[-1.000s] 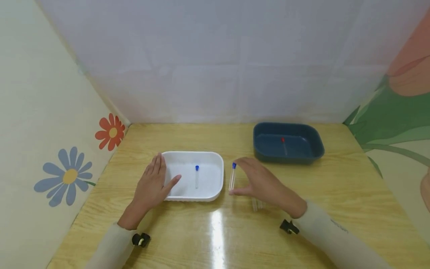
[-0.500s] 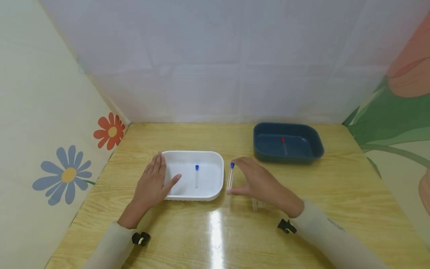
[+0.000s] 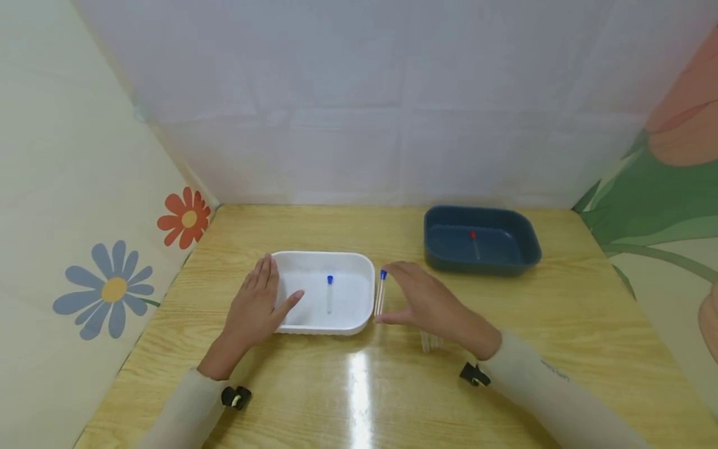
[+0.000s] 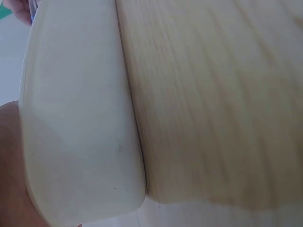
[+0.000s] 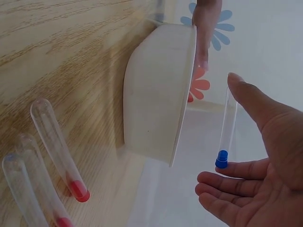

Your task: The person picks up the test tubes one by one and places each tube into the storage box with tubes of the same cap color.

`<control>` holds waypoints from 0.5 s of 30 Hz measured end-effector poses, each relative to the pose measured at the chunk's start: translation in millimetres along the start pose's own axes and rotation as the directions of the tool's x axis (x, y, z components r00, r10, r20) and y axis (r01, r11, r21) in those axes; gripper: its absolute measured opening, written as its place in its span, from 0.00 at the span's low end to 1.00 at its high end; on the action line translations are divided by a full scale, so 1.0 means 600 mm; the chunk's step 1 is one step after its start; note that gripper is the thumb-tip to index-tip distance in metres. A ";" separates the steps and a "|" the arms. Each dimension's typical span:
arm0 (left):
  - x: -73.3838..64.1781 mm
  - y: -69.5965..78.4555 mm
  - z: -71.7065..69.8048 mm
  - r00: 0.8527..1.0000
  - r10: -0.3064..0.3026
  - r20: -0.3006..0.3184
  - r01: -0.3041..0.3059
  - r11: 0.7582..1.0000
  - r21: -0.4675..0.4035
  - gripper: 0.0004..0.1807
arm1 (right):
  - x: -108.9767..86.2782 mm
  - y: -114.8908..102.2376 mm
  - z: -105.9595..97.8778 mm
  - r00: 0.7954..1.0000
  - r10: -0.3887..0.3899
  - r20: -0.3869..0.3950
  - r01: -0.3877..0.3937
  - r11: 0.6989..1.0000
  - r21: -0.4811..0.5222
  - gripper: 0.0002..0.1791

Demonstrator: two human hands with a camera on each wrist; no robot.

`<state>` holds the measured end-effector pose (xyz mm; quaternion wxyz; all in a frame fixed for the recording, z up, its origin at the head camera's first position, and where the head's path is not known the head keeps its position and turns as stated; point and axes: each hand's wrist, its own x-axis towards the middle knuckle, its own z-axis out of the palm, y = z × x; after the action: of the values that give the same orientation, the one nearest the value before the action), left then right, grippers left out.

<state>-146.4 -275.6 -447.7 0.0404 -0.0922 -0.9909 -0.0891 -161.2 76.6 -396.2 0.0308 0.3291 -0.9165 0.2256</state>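
In the head view, my right hand (image 3: 434,305) holds a clear test tube (image 3: 380,296) with a blue cap by its two ends, just off the right side of a white tray (image 3: 364,325). The right wrist view shows the thumb on the glass end and the index finger at the blue cap (image 5: 221,160). My left hand (image 3: 251,305) rests along the tray's left rim, fingers straight, thumb over the inside. Another blue-capped test tube (image 3: 329,296) lies in the tray. More test tubes lie on the table, partly hidden beneath my right hand; a red-capped tube (image 5: 60,149) is among them.
A dark blue tray (image 3: 482,266) stands at the back right, with a red-capped test tube (image 3: 475,244) inside. A white sheet (image 3: 348,125) hangs behind the wooden table (image 3: 314,393). Painted walls flank both sides.
My right hand has moved slightly left with the blue-capped test tube, closer to the white tray's right rim. The left hand and both trays stay in place.
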 end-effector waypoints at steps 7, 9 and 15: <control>0.000 0.000 -0.001 1.000 0.002 0.001 -0.002 1.000 0.000 0.55 | 0.010 -0.003 0.005 1.000 -0.020 0.004 0.020 1.000 -0.008 0.52; 0.000 0.000 -0.002 1.000 0.001 0.002 -0.001 1.000 0.001 0.55 | 0.012 -0.005 0.005 1.000 -0.028 0.001 0.028 1.000 -0.012 0.52; 0.000 0.002 -0.004 1.000 0.001 -0.003 -0.001 1.000 0.001 0.55 | 0.018 -0.011 0.004 0.999 -0.035 0.010 0.035 0.999 0.001 0.54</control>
<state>-146.0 -275.1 -444.9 0.0421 -0.0926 -0.9908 -0.0888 -165.0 64.7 -393.4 0.0301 0.3460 -0.9106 0.2239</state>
